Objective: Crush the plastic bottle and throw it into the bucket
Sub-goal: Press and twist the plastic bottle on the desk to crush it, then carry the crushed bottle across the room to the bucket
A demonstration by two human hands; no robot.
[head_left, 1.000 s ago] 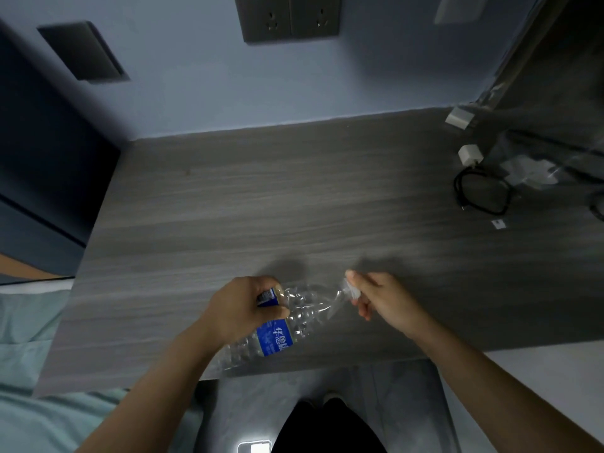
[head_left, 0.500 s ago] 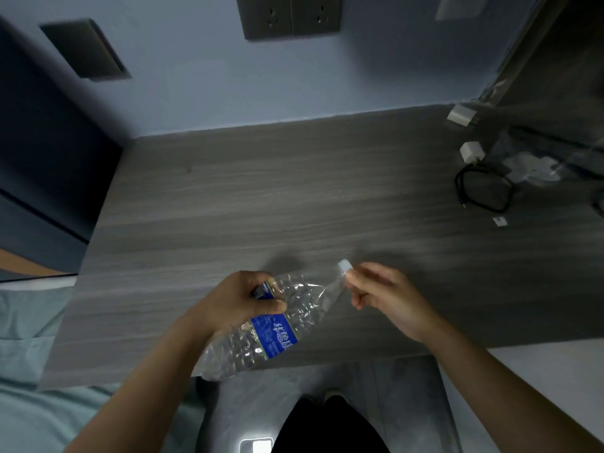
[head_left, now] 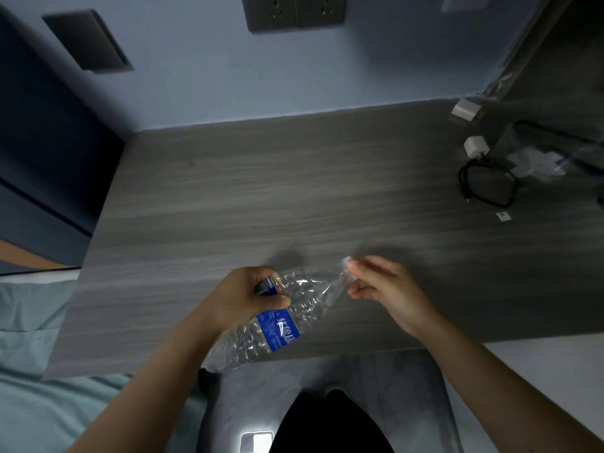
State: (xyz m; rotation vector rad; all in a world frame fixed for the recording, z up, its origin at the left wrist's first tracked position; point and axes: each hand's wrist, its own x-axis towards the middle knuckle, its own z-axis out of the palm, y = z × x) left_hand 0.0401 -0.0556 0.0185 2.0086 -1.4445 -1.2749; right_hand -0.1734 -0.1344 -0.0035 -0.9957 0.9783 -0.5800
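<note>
A clear plastic bottle (head_left: pixel 281 317) with a blue label (head_left: pixel 277 328) is held above the near edge of the grey wood-grain worktop (head_left: pixel 294 197), tilted so its base hangs past that edge and its neck rises toward the far right. The left hand (head_left: pixel 243 297) wraps around the bottle's middle, fingers (head_left: pixel 271 300) closed over the upper part of the label, so that only a strip of blue shows between them. The bottle's walls look dented and crinkled, though the dim light makes it hard to tell how far it is flattened. At the neck end sits the white cap (head_left: pixel 346 262), and the right hand (head_left: pixel 389 294) meets it there: the fingertips pinch at the cap while the remaining fingers curl loosely below the neck. Far from the bottle, toward the worktop's right end, lie a looped black cable (head_left: pixel 487 186) and a small white charger plug (head_left: pixel 476 146) just beyond it. On the wall behind the worktop is a grey double socket plate (head_left: pixel 294 11). Below the bottle's base, past the worktop's edge, the floor (head_left: pixel 376 387) shows.
</note>
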